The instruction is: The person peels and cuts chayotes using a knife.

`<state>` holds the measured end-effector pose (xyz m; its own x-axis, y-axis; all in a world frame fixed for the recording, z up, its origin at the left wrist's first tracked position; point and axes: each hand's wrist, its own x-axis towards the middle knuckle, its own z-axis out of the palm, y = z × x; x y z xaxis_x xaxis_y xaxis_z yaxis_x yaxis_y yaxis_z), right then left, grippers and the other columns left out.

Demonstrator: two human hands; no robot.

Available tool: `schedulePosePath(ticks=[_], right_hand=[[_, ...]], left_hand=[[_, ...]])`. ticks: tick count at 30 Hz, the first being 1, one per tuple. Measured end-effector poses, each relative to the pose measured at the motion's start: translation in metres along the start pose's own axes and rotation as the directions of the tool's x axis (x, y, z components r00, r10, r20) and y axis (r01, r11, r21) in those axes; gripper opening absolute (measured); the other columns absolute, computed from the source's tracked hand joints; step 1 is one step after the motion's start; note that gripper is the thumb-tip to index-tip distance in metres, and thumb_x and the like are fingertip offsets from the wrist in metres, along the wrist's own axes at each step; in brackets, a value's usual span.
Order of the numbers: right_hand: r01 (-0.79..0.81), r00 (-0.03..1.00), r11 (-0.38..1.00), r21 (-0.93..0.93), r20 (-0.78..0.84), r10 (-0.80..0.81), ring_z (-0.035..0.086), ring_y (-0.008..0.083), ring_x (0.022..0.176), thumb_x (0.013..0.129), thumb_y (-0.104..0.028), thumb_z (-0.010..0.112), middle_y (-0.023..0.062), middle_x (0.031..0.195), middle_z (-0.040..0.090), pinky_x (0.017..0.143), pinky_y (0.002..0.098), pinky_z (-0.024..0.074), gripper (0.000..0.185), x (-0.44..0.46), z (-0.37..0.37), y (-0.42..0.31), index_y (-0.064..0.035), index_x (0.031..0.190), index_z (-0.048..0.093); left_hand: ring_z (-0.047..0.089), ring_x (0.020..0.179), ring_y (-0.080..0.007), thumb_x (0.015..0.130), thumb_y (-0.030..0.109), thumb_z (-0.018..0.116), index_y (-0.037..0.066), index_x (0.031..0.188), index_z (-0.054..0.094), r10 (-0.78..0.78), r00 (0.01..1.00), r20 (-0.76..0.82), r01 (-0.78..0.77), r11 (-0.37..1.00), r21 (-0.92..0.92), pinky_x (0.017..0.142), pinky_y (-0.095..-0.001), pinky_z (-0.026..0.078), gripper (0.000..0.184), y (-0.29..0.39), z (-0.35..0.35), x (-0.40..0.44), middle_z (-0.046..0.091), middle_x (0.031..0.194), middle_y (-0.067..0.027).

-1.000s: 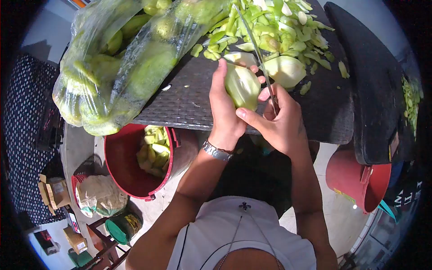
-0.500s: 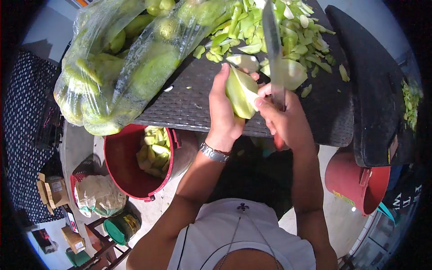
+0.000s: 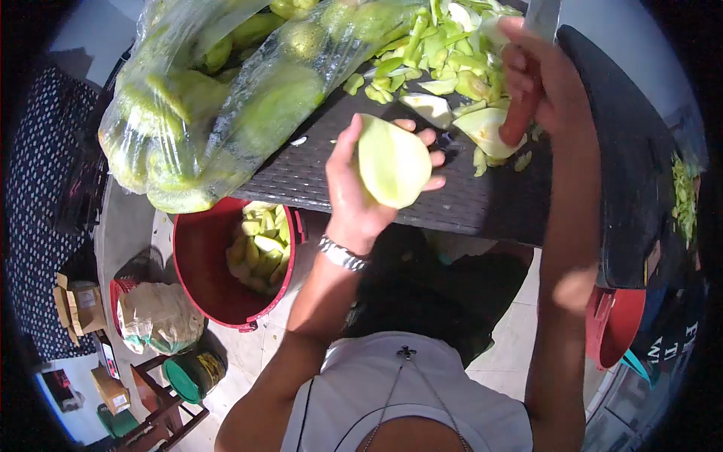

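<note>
While your right hand [image 3: 553, 87] gripped the knife [image 3: 521, 113], your left hand [image 3: 352, 192] cradled the pale fruit [image 3: 395, 162] over the table [image 3: 301, 181] edge, probably firm but slippery, best held around its sides.

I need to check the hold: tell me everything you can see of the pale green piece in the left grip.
The pale green piece is roughly oval and smooth-looking, with a slightly greener patch down its middle. Its broad face is turned to the camera; its underside is hidden. It lies in the palm of the left grip, seen against the dark woven tabletop; the thumb borders one edge, and fingertips show past the opposite one.
</note>
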<state>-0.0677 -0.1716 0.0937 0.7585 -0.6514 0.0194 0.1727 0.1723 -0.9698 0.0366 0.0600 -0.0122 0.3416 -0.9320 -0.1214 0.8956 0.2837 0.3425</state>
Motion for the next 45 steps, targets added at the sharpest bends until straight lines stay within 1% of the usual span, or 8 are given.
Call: schedulePosePath(ticks=[4, 7, 9, 13, 21, 30, 40, 45], right_hand=[[-0.259, 0.961, 0.961, -0.096, 0.077, 0.266, 0.034, 0.0021, 0.044, 0.099, -0.048, 0.066, -0.0091, 0.064, 0.04, 0.04, 0.0211, 0.0301, 0.042, 0.029, -0.035, -0.008, -0.0112, 0.12, 0.064], [-0.333, 0.931, 0.906, -0.262, 0.06, 0.36, 0.034, 0.0014, 0.043, 0.098, -0.049, 0.067, -0.0092, 0.061, 0.039, 0.039, 0.02, 0.0288, 0.042, -0.001, -0.044, -0.001, -0.0112, 0.117, 0.067], [-0.302, 0.927, 0.772, -0.559, 0.015, 0.374, 0.051, 0.0092, 0.05, 0.094, -0.053, 0.07, -0.0021, 0.063, 0.05, 0.048, 0.0266, 0.0428, 0.046, -0.014, -0.054, 0.0, -0.0126, 0.115, 0.069], [0.08, 0.979, 0.129, -0.988, 0.054, -0.194, 0.073, 0.0277, 0.079, 0.09, -0.06, 0.071, 0.0118, 0.081, 0.07, 0.075, 0.042, 0.0583, 0.053, -0.028, -0.067, 0.024, -0.0137, 0.115, 0.07], [0.017, 0.997, 0.255, -0.967, -0.004, -0.083, 0.072, 0.0285, 0.087, 0.079, -0.061, 0.08, 0.0152, 0.088, 0.073, 0.079, 0.04, 0.0541, 0.059, -0.025, -0.088, 0.037, -0.0054, 0.095, 0.072], [0.0, 1.0, 0.396, -0.918, -0.002, -0.005, 0.07, 0.0315, 0.08, 0.068, -0.063, 0.087, 0.0162, 0.084, 0.072, 0.075, 0.0417, 0.0536, 0.064, -0.043, -0.093, 0.063, -0.0023, 0.085, 0.071], [0.005, 0.944, 0.506, -0.863, -0.162, -0.287, 0.074, 0.0383, 0.087, 0.085, -0.067, 0.072, 0.0217, 0.086, 0.073, 0.078, 0.0477, 0.055, 0.064, -0.099, -0.097, 0.055, -0.0084, 0.11, 0.069], [-0.067, 0.97, 0.402, -0.913, -0.154, -0.189, 0.075, 0.0386, 0.082, 0.083, -0.07, 0.072, 0.0176, 0.085, 0.074, 0.079, 0.0471, 0.0566, 0.077, -0.133, -0.086, 0.049, -0.0124, 0.133, 0.061]], left_hand=[[0.069, 0.103, -0.0373, 0.093, 0.044, 0.065, -0.003, 0.128, 0.057, -0.178, 0.965, 0.191, 0.068, 0.878, 0.474, 0.089, -0.0455, 0.057, 0.058, 0.055, -0.025, -0.075, 0.068, 0.115, -0.022], [0.067, 0.105, -0.0279, 0.085, 0.027, 0.079, -0.004, 0.128, 0.057, -0.094, 0.979, -0.179, 0.198, 0.264, 0.944, 0.095, -0.0379, 0.052, 0.057, 0.122, -0.028, -0.164, 0.067, 0.117, -0.0168], [0.066, 0.11, -0.03, 0.085, 0.029, 0.082, -0.004, 0.131, 0.058, -0.122, 0.868, -0.481, 0.486, 0.008, 0.874, 0.1, -0.0407, 0.05, 0.062, 0.149, -0.038, -0.184, 0.066, 0.122, -0.017], [0.062, 0.117, -0.0376, 0.086, 0.036, 0.082, -0.002, 0.131, 0.06, 0.271, 0.952, -0.141, 0.303, -0.786, 0.539, 0.104, -0.0444, 0.048, 0.064, 0.153, -0.054, -0.209, 0.066, 0.127, -0.0208], [0.071, 0.076, -0.0364, 0.089, 0.033, 0.079, 0.001, 0.114, 0.07, 0.026, 0.997, 0.068, -0.049, -0.456, 0.889, 0.074, -0.0429, 0.054, 0.042, 0.052, 0.05, -0.082, 0.072, 0.082, -0.0193], [0.072, 0.085, -0.0406, 0.077, 0.054, 0.084, -0.005, 0.123, 0.065, 0.144, 0.791, 0.595, -0.314, -0.738, 0.597, 0.081, -0.0448, 0.056, 0.077, -0.049, 0.039, 0.069, 0.071, 0.085, -0.0245], [0.074, 0.09, -0.033, 0.065, 0.038, 0.095, -0.006, 0.102, 0.073, -0.106, 0.983, 0.15, -0.182, -0.453, 0.873, 0.082, -0.0399, 0.056, 0.062, -0.058, 0.073, 0.103, 0.075, 0.093, -0.0203], [0.069, 0.095, -0.0368, 0.079, 0.022, 0.083, 0.009, 0.109, 0.076, -0.074, 0.877, 0.475, -0.472, -0.321, 0.821, 0.083, -0.0435, 0.054, 0.034, -0.066, 0.051, 0.104, 0.073, 0.103, -0.019]])
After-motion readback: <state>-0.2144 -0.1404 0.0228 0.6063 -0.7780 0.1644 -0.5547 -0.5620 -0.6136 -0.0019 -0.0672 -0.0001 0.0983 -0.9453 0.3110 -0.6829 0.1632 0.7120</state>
